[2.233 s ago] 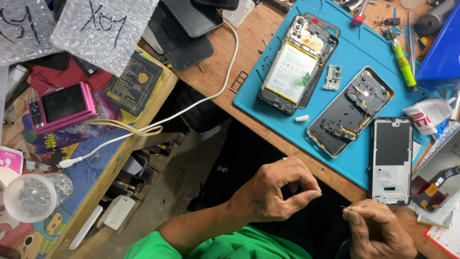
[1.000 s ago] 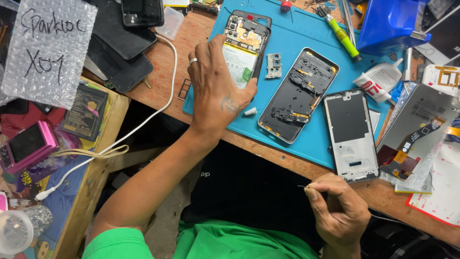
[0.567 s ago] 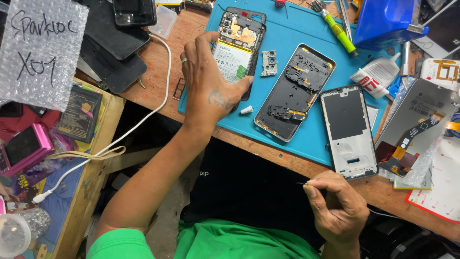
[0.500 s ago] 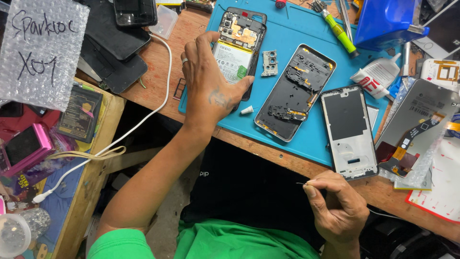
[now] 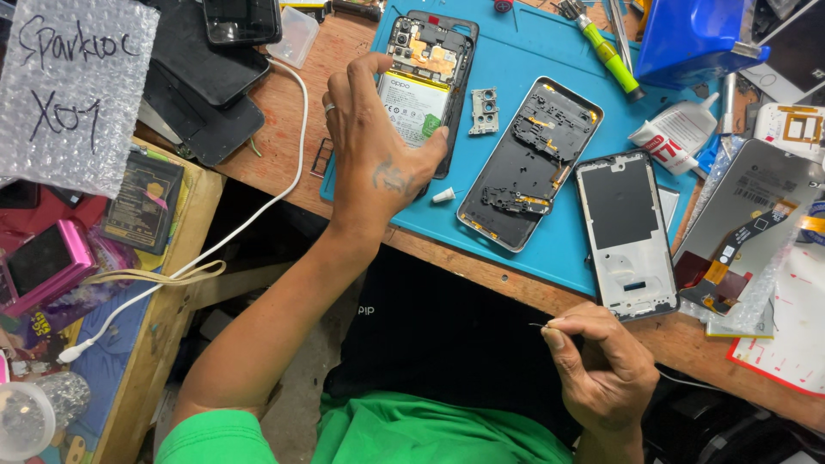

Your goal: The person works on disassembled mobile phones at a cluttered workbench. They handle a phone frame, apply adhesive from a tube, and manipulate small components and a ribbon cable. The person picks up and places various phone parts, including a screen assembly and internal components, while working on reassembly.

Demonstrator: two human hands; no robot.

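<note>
My left hand (image 5: 378, 155) reaches onto the blue work mat (image 5: 516, 51) and grips the lower end of an opened phone (image 5: 427, 82) with its battery and board showing. My right hand (image 5: 601, 369) hovers below the bench edge, fingers pinched on a thin metal pin or fine tool tip. A small camera bracket (image 5: 483, 112) lies beside the phone. A black inner phone frame (image 5: 530, 163) and a white-rimmed phone frame (image 5: 625, 232) lie to the right on the mat. A small white part (image 5: 443, 195) rests near my left thumb.
A white cable (image 5: 258, 215) runs off the wooden bench. A green-handled screwdriver (image 5: 606, 51), glue tube (image 5: 675, 137), blue box (image 5: 696, 39) and a screen panel with flex (image 5: 748, 223) sit right. Bubble-wrap bag (image 5: 73, 94), dark phones (image 5: 206, 77) and a pink device (image 5: 43, 262) lie left.
My left hand moved from near my body out to the mat and closed on the opened phone. The view shifted left. My right hand stayed pinched near the bench edge.
</note>
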